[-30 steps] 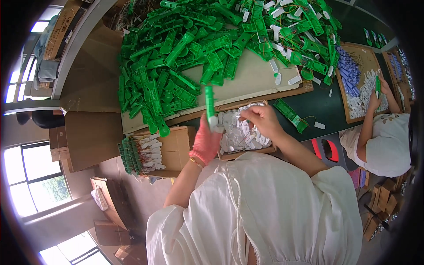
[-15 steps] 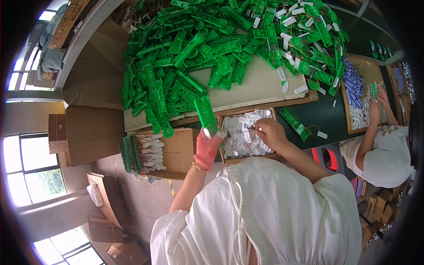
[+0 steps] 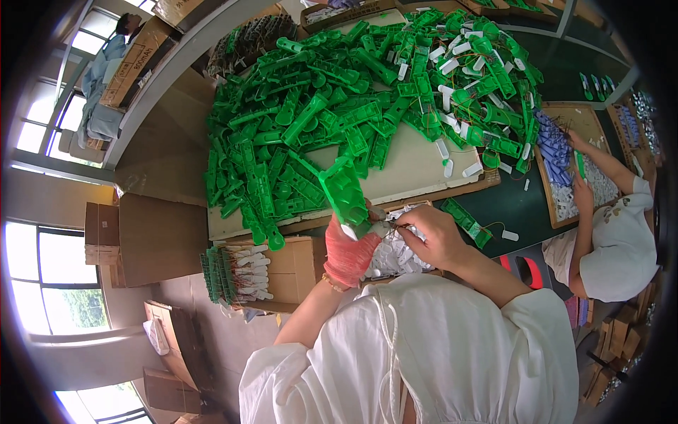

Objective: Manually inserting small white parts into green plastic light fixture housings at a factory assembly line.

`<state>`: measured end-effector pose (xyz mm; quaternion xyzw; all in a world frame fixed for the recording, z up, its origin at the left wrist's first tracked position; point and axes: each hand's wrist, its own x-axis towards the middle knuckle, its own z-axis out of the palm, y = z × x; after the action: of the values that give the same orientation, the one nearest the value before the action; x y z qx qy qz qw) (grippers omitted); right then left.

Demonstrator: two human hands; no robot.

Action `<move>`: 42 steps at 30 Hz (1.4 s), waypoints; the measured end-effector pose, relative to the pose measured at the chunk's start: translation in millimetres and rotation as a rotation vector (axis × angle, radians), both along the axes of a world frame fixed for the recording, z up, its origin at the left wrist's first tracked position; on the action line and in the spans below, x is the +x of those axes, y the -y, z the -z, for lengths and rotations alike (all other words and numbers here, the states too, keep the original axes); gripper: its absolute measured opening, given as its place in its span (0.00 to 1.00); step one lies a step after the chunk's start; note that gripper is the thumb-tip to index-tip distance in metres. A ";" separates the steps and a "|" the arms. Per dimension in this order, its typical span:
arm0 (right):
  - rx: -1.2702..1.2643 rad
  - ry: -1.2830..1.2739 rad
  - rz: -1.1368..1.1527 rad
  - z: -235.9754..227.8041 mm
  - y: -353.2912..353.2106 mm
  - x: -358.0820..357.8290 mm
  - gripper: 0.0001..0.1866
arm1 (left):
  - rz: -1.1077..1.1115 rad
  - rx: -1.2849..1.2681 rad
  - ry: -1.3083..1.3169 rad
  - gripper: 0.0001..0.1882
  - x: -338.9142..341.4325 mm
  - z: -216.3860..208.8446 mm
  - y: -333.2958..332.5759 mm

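Observation:
My left hand (image 3: 346, 253), in a red glove with pale fingertips, is closed around the lower end of a green plastic casing (image 3: 344, 187). The casing stands tilted up from the hand, hollow side partly showing. Bare and close beside it, my right hand (image 3: 436, 237) has thumb and forefinger pinched at the casing's lower end; whatever they hold is too small to make out. Under both hands is a shallow cardboard box with small white plastic pieces (image 3: 387, 260). Right of that box lies a green casing (image 3: 465, 220) wired to a white piece (image 3: 509, 235).
A large heap of green casings (image 3: 282, 124) covers the board (image 3: 417, 159) ahead, with wired casings and white pieces at its right. At left, a cardboard box (image 3: 293, 265) holds green circuit boards with white parts. A co-worker (image 3: 609, 240) handles purple pieces (image 3: 554, 152) at right.
My right hand has left the white pieces and come up to the casing in my left hand. The casing has turned and tilted. The view has shifted slightly, and the co-worker's hands have moved.

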<state>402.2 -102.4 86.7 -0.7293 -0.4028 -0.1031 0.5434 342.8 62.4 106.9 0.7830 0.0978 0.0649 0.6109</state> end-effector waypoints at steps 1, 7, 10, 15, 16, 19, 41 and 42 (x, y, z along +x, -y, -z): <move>0.000 0.048 0.028 -0.8 -1.8 1.0 0.13 | -0.050 -0.042 0.052 0.26 3.3 0.0 3.3; -0.171 0.317 0.211 5.6 -1.1 1.8 0.18 | -0.132 -0.101 0.066 0.26 15.1 10.4 12.0; -0.201 0.375 0.227 12.7 0.9 1.4 0.18 | -0.085 -0.277 0.030 0.27 17.2 20.8 6.0; 0.019 -0.305 0.125 -1.2 14.7 5.1 0.17 | -0.021 -0.727 -0.067 0.29 14.7 12.9 -15.2; 0.083 -0.349 -0.035 -8.0 14.7 9.0 0.17 | -0.021 -0.769 -0.119 0.30 17.3 16.2 -18.9; 0.088 -0.233 -0.185 -25.6 6.5 2.5 0.18 | 0.033 -0.580 -0.108 0.28 9.9 -5.0 3.4; -0.004 0.278 0.133 -55.4 -7.2 -1.2 0.22 | 0.310 -0.336 0.161 0.32 17.3 -0.7 -3.5; -0.021 0.307 0.154 -56.2 -7.4 -2.2 0.22 | 0.252 -0.588 0.084 0.32 16.2 -6.8 0.5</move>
<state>400.0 -95.0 142.9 -0.7392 -0.4252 -0.2506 0.4583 359.0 61.9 113.6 0.5754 -0.0107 -0.0098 0.8178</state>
